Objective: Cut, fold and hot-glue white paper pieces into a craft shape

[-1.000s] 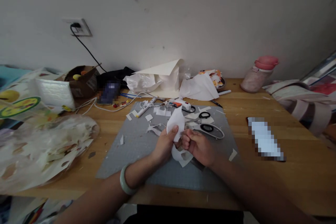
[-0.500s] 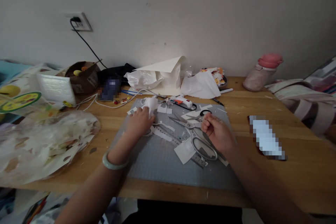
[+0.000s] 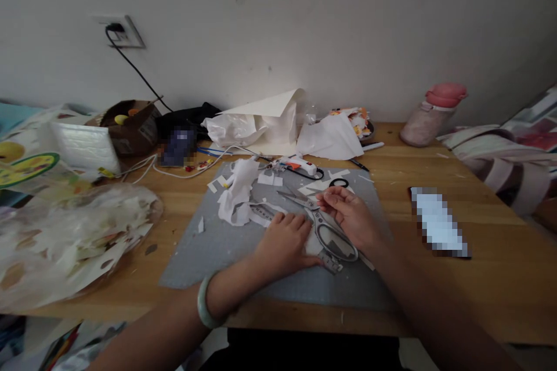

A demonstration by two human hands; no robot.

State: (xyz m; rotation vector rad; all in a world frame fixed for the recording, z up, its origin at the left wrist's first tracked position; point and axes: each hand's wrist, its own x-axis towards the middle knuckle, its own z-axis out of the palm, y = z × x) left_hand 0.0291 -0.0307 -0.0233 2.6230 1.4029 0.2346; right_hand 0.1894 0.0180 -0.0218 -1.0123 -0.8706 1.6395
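My left hand (image 3: 282, 246) lies low over the cutting mat (image 3: 217, 264), thumb spread away from its fingers. Beneath it are the steel ruler (image 3: 333, 264) and a white paper square, mostly hidden. Fingertips and thumb of my right hand (image 3: 348, 214) are pinched together beside the grey-handled scissors (image 3: 319, 226); whatever they hold, if anything, is too small to make out. The scissors rest on the mat with their blades slightly apart. A crumpled white paper piece (image 3: 237, 191) sits left of them. Behind my right hand shows a black ring-shaped handle (image 3: 338, 183).
A white glue gun (image 3: 302, 166) lies at the mat's back edge. A phone (image 3: 439, 223) is at right, a pink-lidded bottle (image 3: 430, 116) behind it. Plastic bags with scraps (image 3: 78, 237) cover the left. White paper sheets (image 3: 331, 138) and a brown box (image 3: 133, 130) stand along the wall.
My left hand has let go of the crumpled white paper at the back left and moved right and nearer, over the ruler and paper square. My right hand has shifted slightly left, still pinched.
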